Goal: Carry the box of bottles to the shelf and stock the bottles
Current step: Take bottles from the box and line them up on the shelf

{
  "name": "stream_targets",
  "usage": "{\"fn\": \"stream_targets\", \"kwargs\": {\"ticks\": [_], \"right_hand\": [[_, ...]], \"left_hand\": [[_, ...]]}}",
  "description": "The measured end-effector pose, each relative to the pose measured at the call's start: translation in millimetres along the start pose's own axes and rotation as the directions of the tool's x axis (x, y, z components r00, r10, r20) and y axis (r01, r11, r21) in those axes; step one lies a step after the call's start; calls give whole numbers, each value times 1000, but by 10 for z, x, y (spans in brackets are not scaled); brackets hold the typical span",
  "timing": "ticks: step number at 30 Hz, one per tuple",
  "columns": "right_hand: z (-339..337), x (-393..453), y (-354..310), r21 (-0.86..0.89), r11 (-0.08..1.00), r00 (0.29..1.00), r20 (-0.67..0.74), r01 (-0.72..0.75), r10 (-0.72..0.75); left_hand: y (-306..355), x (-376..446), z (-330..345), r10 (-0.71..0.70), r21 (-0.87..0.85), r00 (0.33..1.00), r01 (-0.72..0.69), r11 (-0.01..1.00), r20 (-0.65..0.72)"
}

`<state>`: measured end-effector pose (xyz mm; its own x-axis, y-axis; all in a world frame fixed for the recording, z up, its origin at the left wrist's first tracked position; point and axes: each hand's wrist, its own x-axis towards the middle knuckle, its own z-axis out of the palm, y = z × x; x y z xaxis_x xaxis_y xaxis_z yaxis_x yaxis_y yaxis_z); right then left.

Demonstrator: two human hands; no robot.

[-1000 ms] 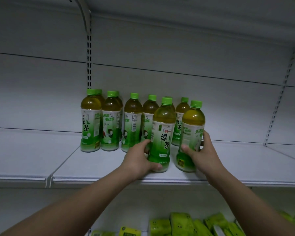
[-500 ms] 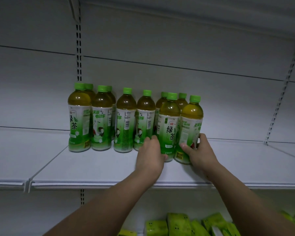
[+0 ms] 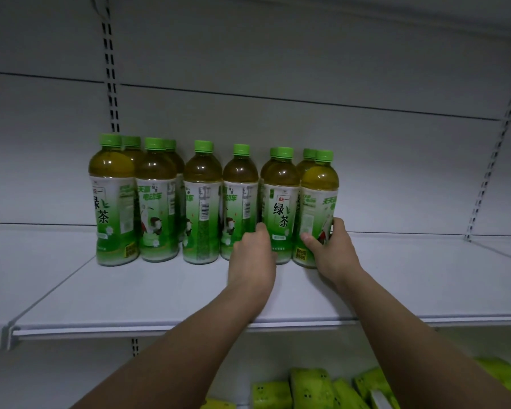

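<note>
Two bare forearms come in from the near edge, with no sleeves, watch or rings showing. The left hand (image 3: 252,255) and the right hand (image 3: 334,251) are ungloved, and the right thumb's nail is short.

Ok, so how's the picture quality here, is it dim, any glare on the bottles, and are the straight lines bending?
Head view: dim, flat, greyish light; small bright glints on the shoulders of the bottles; the shelf edge and the slotted upright at right bow from the wide-angle lens; the label under the left hand is sharp, the one by the right hand slightly soft; the yellow-green packs below are darker.
</note>
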<state>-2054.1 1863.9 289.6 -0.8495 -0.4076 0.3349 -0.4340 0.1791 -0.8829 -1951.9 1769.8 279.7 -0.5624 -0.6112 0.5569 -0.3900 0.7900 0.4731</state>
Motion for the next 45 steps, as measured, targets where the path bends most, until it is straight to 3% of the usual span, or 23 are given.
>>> {"fn": "stream_targets", "kwargs": {"ticks": [4, 6, 9, 11, 14, 19, 22, 26, 31, 45], "right_hand": [[8, -126, -71, -105, 990, 996, 3, -91, 92], [46, -229, -114, -128, 988, 988, -139, -89, 71], [124, -366, -305, -179, 983, 920, -391, -35, -38], [211, -438, -497, -189, 982, 894, -435, 27, -109], [408, -556, -773, -246, 944, 871, -386, 219, -303], [833, -701, -998, -383, 816, 841, -152, 434, -519], [1080, -745, -961, -453, 773, 866, -5, 444, -501], [1292, -699, -908, -512, 752, 876, 1, 415, -482], [1437, -579, -828, -472, 797, 905, 2, 376, -426], [1594, -389, -643, -454, 810, 897, -49, 371, -439]], "left_hand": [[-139, -77, -232, 58, -19, 998, -58, 998, -8], [-231, -144, -385, 105, -30, 994, -106, 994, -19], [-382, -201, -591, 142, -15, 988, -143, 990, -54], [-489, -209, -737, 135, 2, 987, -136, 991, -90], [-655, -203, -953, 123, 65, 981, -114, 991, -152], [-1029, -136, -1254, 55, 175, 911, 19, 984, -409], [-1276, -133, -1315, -110, 114, 901, 172, 978, -419], [-1498, -86, -1225, -234, 3, 926, 246, 969, -295], [-1542, 40, -1054, -241, -131, 945, 216, 968, -223], [-1666, 228, -880, -173, -130, 959, 146, 981, -226]]}}
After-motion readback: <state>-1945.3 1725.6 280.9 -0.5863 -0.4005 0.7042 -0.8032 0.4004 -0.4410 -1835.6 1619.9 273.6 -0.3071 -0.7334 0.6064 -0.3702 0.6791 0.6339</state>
